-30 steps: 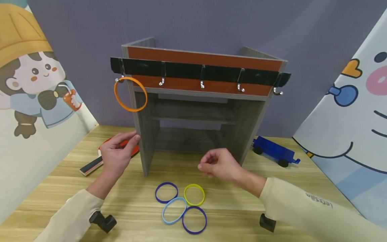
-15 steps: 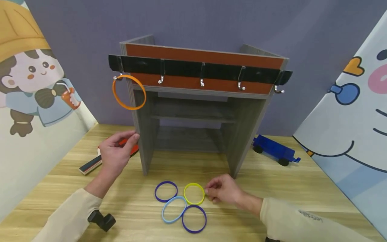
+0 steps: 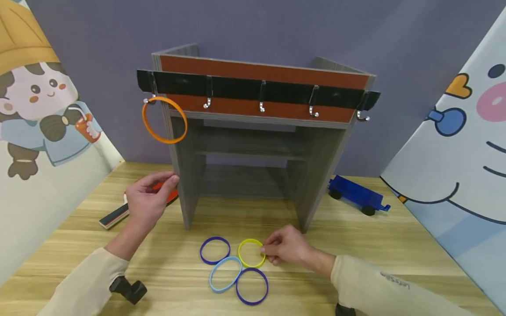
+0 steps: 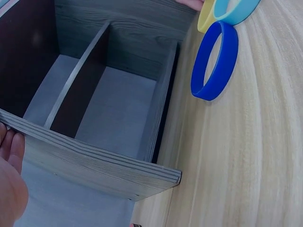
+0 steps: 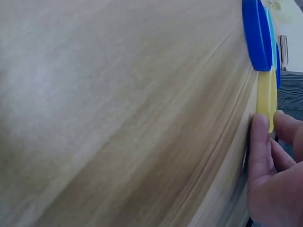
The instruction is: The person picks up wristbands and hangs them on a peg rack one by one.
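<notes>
In the head view my right hand [image 3: 286,248] pinches the near edge of a yellow wristband [image 5: 266,94] between thumb and fingertips, and the band lies on the table. Touching or close beside it are a light blue wristband [image 3: 211,281] and a dark blue wristband [image 3: 252,303]; another dark blue band [image 4: 230,52] lies just left. My left hand [image 3: 148,199] holds the front edge of the grey shelf unit's left side panel [image 3: 186,184]. An orange wristband [image 3: 168,141] hangs from the leftmost hook above that hand.
Across the unit's top front runs a black strip [image 3: 237,90] with several silver hooks, including a middle hook [image 3: 262,106]. A table tennis paddle [image 3: 114,217] lies behind my left hand. On the right rests a blue toy cart [image 3: 357,192]. Cartoon panels flank the table.
My right hand has come down and toward me from in front of the shelf unit to the yellow wristband, pinching its edge. The left hand keeps its place on the panel.
</notes>
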Motion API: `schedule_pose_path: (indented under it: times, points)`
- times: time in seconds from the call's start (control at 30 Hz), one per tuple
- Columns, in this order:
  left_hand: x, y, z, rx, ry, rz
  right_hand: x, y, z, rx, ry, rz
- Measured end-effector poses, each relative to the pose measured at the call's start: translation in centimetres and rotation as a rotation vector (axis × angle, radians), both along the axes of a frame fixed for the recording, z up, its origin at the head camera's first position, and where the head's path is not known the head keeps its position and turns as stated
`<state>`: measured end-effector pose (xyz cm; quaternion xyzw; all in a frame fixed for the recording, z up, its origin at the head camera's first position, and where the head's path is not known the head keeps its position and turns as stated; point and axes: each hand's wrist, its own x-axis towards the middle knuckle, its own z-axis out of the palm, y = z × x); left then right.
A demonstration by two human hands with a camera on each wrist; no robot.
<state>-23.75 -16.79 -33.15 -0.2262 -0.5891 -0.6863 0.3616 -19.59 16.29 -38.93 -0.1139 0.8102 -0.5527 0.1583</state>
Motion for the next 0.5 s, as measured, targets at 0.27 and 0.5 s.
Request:
schedule_pose_path:
  times: [0.27, 0.5]
  points:
    - [0.4, 0.1, 0.4, 0.012, 0.044, -0.015, -0.1, -0.8, 0.1, 0.090, 0.056, -0.005]
    - [1.3, 0.9, 1.5, 0.027, 0.059, -0.059, -0.3, -1.0, 0.5, 0.133, 0.032, -0.041]
